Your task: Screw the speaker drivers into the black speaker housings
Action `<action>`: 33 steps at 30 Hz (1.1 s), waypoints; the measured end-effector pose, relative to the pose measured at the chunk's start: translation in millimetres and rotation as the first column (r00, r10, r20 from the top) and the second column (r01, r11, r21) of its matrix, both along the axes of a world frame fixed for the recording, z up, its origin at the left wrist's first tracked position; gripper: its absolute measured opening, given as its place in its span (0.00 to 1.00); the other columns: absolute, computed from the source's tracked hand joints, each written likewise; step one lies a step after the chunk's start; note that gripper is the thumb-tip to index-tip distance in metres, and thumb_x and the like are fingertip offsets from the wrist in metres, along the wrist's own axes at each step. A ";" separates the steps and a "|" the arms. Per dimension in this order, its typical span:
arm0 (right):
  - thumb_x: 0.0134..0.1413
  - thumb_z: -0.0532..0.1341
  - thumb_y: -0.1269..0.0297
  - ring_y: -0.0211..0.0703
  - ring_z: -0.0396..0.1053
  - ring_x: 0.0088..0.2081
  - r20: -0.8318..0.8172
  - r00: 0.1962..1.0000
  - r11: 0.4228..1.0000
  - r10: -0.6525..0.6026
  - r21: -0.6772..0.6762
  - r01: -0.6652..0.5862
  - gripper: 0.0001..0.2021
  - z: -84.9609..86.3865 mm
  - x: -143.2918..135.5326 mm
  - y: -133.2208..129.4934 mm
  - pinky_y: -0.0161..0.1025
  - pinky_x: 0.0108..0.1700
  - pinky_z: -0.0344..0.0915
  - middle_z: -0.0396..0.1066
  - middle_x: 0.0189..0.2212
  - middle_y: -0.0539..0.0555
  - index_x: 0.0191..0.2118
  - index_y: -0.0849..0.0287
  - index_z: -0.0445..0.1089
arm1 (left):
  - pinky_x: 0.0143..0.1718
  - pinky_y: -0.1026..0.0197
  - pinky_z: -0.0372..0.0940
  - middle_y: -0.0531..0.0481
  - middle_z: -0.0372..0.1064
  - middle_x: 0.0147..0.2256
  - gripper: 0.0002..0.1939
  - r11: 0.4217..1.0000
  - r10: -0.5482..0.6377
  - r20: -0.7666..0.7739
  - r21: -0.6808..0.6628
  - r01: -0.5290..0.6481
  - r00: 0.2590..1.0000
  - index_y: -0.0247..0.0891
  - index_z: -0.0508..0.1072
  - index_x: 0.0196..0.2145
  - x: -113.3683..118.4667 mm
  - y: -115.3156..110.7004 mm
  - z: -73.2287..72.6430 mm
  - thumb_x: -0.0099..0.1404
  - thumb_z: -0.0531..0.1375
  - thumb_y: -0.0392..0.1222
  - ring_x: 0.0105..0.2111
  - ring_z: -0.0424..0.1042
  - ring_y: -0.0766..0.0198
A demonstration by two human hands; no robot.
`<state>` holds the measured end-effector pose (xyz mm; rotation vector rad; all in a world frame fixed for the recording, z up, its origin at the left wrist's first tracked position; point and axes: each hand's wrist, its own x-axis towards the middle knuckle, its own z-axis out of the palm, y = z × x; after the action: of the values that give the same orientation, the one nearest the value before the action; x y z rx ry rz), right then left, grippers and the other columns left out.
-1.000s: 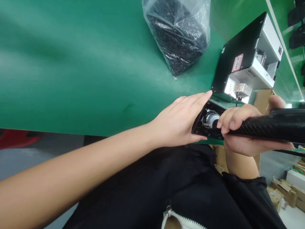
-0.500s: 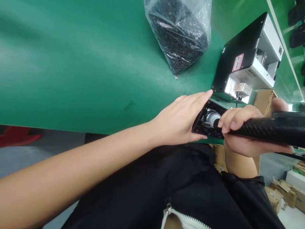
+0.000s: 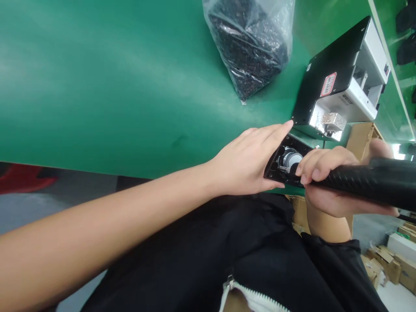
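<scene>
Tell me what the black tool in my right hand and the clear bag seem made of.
The black tool: probably plastic, perhaps rubbery at the grip, with a dull finish and fine ridges. The clear bag: thin, glossy plastic film, judging by its wrinkles, bright glints and the dark contents showing through.

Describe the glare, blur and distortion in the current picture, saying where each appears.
Head view, left: pale glare on the smooth green tabletop; head view, top: bright highlights on the clear plastic bag of black contents; head view, right: the bare right hand has a blurred thumb, the black textured tool looks soft, and brown cardboard boxes lean, possibly lens distortion.
</scene>
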<state>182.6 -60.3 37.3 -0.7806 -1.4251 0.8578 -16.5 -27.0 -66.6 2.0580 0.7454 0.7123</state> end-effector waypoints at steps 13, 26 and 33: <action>0.80 0.72 0.53 0.37 0.70 0.17 0.246 0.959 0.962 0.139 0.196 -0.190 0.08 -1.5 5.6 12.5 0.40 0.23 0.80 0.75 0.29 0.42 0.56 0.46 0.83 | 0.84 0.39 0.65 0.23 0.59 0.88 0.83 0.996 0.071 -0.006 0.047 -0.071 0.997 0.39 0.34 0.93 10.4 -7.1 -11.0 0.66 0.85 0.65 0.86 0.66 0.31; 0.77 0.75 0.44 0.37 0.65 0.17 0.172 0.985 0.982 0.010 0.185 -0.042 0.33 -15.8 8.3 -0.8 0.41 0.22 0.75 0.72 0.29 0.38 0.80 0.36 0.72 | 0.85 0.36 0.64 0.22 0.56 0.89 0.77 1.000 -0.001 -0.004 0.014 0.001 1.000 0.41 0.34 0.93 3.0 -2.3 -2.2 0.72 0.81 0.63 0.88 0.63 0.31; 0.82 0.69 0.45 0.43 0.77 0.25 0.060 0.997 0.985 -0.054 0.168 0.043 0.28 -10.2 0.7 -8.5 0.46 0.27 0.83 0.82 0.35 0.46 0.77 0.49 0.77 | 0.86 0.37 0.64 0.21 0.55 0.89 0.77 1.000 -0.004 -0.007 0.011 0.004 1.000 0.38 0.34 0.93 0.9 -1.0 0.5 0.72 0.82 0.63 0.88 0.63 0.32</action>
<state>183.3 -68.8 27.1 -0.7183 -1.5079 0.6718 -15.6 -28.0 -66.1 2.0723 0.7420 0.7090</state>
